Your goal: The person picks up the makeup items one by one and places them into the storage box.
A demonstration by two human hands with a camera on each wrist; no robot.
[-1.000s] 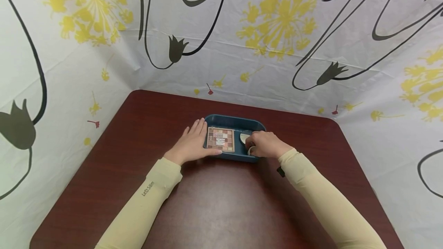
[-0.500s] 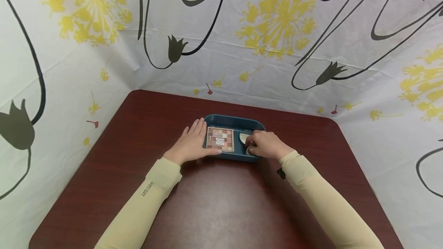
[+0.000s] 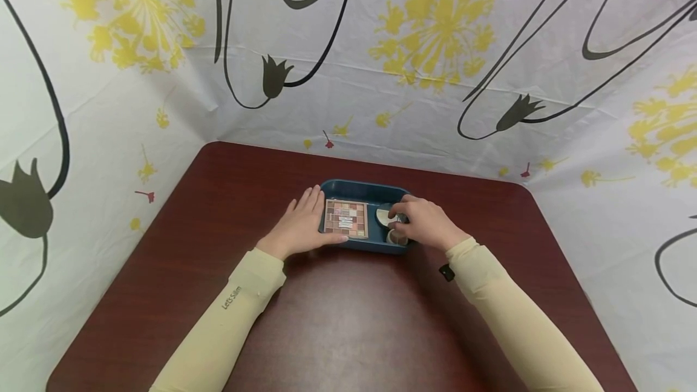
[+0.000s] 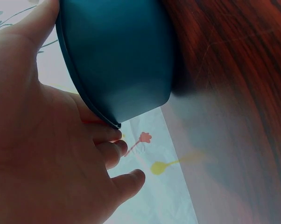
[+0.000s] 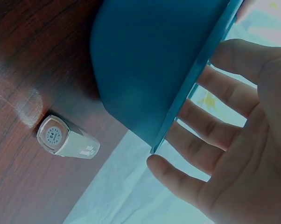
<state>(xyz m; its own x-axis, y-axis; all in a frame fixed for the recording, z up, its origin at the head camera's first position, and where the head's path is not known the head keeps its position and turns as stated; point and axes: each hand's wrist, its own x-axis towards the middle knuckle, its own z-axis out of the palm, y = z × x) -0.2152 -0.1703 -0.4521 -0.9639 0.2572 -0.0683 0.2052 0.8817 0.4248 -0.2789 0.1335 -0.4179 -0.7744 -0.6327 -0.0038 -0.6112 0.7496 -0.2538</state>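
Note:
My left hand (image 3: 301, 224) rests with straight fingers along the left end of a blue tray (image 3: 365, 188), the thumb over its front rim. In the left wrist view this hand lies against the tray's rim. An eyeshadow palette (image 3: 346, 218), square with a grid of shades, lies in the tray's left half. My right hand (image 3: 427, 222) is over the right end, fingers loosely bent and reaching past the rim. Just by its fingertips are a pale round piece (image 3: 383, 217), partly hidden, and a small round container (image 3: 397, 237) in the front right corner.
In the right wrist view, a small clear-sided cosmetic bottle (image 5: 68, 137) with a round "04" label stands on the table beside the tray. The dark red wooden table (image 3: 348, 319) meets a white patterned sheet (image 3: 327, 95) at the back and sides.
My right hand has loosened its fingers from the small round container and risen slightly to the right, so more of the container shows. My left hand has stayed in place.

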